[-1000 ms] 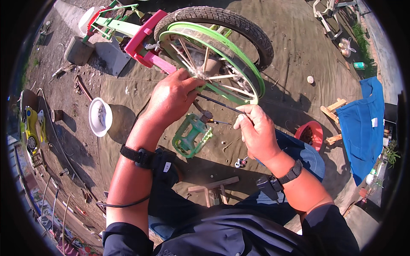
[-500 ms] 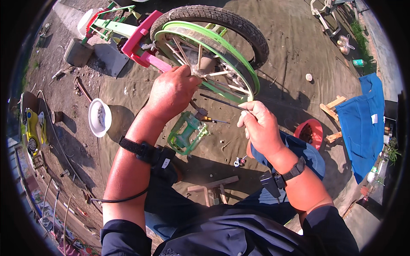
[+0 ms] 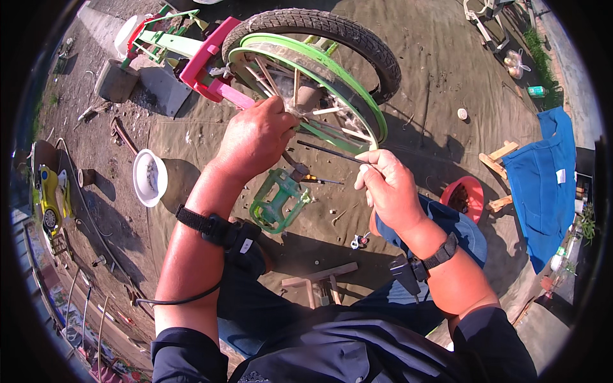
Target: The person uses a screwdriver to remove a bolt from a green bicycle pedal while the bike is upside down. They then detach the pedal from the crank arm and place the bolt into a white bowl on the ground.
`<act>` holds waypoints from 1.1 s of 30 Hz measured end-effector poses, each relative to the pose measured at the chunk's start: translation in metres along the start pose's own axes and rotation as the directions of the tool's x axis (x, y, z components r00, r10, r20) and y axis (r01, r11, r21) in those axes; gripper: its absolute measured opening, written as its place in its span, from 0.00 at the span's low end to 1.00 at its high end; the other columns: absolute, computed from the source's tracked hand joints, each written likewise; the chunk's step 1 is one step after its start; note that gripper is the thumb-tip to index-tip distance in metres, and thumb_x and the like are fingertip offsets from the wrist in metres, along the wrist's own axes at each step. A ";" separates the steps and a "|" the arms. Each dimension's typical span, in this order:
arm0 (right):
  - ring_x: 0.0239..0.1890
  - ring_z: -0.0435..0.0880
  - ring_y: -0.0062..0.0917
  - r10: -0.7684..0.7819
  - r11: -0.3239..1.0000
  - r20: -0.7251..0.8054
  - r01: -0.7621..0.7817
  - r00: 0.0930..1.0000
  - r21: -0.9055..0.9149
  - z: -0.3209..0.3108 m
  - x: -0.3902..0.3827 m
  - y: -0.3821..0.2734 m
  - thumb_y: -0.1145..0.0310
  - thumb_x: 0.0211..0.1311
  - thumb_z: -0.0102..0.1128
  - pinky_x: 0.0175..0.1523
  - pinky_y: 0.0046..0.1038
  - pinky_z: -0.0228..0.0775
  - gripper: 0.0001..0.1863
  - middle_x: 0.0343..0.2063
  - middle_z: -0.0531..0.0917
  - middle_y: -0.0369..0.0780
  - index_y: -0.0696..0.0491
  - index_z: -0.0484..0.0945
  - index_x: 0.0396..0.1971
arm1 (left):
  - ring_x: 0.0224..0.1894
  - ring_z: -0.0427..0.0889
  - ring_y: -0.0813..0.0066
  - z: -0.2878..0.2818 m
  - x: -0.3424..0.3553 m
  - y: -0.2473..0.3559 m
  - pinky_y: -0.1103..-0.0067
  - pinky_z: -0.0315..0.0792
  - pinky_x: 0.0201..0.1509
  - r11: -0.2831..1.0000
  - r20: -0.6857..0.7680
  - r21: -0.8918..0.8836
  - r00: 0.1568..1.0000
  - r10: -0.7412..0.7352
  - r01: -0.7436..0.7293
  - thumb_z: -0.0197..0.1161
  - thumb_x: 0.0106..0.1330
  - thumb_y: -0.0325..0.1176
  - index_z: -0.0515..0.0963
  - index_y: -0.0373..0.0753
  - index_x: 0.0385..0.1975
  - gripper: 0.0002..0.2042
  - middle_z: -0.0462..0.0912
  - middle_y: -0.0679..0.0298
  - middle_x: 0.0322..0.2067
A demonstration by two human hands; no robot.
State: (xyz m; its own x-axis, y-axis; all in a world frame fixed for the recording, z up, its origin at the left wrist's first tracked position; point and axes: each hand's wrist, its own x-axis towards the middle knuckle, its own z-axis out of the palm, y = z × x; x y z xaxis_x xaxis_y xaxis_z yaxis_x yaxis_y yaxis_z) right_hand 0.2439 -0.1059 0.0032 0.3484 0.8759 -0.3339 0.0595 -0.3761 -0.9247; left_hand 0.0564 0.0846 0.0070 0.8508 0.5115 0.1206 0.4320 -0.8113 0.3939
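In front of me is a small wheel with a green rim (image 3: 377,105), pale spokes and a black tyre (image 3: 306,19) that stands off beyond the rim. It is next to a pink fork (image 3: 211,60). My left hand (image 3: 258,134) is closed at the wheel's hub, its fingertips turned away, so what they grip is hidden. Between thumb and fingers, my right hand (image 3: 391,185) pinches one end of a thin dark rod (image 3: 329,150). The rod's free end points left, close to my left hand. Below the wheel is a green pedal (image 3: 279,203) on its crank.
A screwdriver (image 3: 322,180) lies beside the pedal. A white bowl (image 3: 142,177) is at the left, and a red bowl (image 3: 477,189) with small parts at the right. Farther right, blue cloth (image 3: 543,179) covers a wooden stool (image 3: 495,159). A yellow toy car (image 3: 48,198) stands far left.
The pedal has turned slightly on its crank. My left hand and the wheel have shifted a little to the left; my right hand and the rod are nearly where they were.
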 end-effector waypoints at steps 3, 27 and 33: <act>0.19 0.75 0.12 0.001 1.000 -0.002 -0.001 1.000 -0.001 0.000 0.000 0.001 0.72 0.65 0.52 0.27 0.19 0.67 0.08 0.21 0.84 0.33 0.57 0.78 0.40 | 0.35 0.78 0.57 0.002 0.002 0.000 0.66 0.74 0.38 1.000 -0.006 0.005 1.000 -0.017 0.017 0.66 0.53 0.29 0.80 0.40 0.33 0.08 0.73 0.60 0.31; 0.16 0.71 0.10 0.116 0.978 0.028 -0.119 0.993 0.169 -0.004 -0.001 -0.002 0.73 0.67 0.51 0.23 0.16 0.63 0.09 0.22 0.82 0.34 0.58 0.76 0.42 | 0.35 0.79 0.66 -0.008 0.004 0.006 0.72 0.74 0.38 0.924 -0.084 -0.381 0.996 -0.034 -0.001 0.69 0.52 0.22 0.79 0.40 0.32 0.09 0.76 0.64 0.33; 0.18 0.70 0.12 0.135 0.910 0.082 -0.156 0.987 0.383 -0.007 -0.003 -0.013 0.73 0.67 0.49 0.24 0.16 0.63 0.08 0.22 0.79 0.35 0.59 0.75 0.41 | 0.37 0.76 0.84 -0.022 -0.010 -0.012 0.84 0.72 0.41 0.561 -0.003 -0.794 0.922 -0.386 0.233 0.66 0.62 0.21 0.78 0.37 0.39 0.08 0.80 0.70 0.37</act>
State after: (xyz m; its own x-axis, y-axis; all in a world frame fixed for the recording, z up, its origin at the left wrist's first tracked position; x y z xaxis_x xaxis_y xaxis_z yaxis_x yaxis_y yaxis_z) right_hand 0.2490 -0.1060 0.0175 0.2751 0.8389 -0.4696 -0.3588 -0.3636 -0.8597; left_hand 0.0364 0.0958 0.0216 0.6170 0.7860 -0.0386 0.2028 -0.1114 0.9729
